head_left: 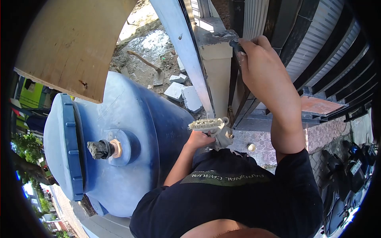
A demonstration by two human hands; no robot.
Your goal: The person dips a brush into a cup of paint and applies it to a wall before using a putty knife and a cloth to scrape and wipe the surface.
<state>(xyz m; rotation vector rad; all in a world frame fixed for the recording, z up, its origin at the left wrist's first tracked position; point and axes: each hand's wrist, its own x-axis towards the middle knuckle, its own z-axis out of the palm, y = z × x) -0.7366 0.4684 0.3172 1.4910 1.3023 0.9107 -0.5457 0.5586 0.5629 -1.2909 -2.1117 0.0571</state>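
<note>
- A big blue water tank (135, 119) lies on its side and fills the left of the scene; everything else I place against it
- Its round lid end (65, 146) faces the far left, with a ribbed rim running round the edge
- A person in a dark shirt (238, 198) leans in just to the right of the tank, seen from above
- A slab of plywood (71, 43) hangs over the top of the tank, its lower edge crossing the blue wall
- A slanted metal post (186, 51) rises beside the tank's right shoulder, next to a pale concrete pillar (216, 75)
- Broken grey blocks (184, 95) and a hoe-like tool (149, 65) lie on the dirt beyond the tank
- Parked motorbikes (349, 174) stand well to the right of the tank, down below the wall
- The right hand (258, 59) is raised well to the right of the tank, up by the pillar's top, fingers curled shut round a dark tool handle (237, 47); what the tool's tip does I cannot tell
- The left hand (200, 139) sits just off the tank's right side, closed round a pale brush-like tool (210, 126) with its bristled head level
- A black fitting with a tan nut (104, 149) juts from the tank's boss near the lid
</note>
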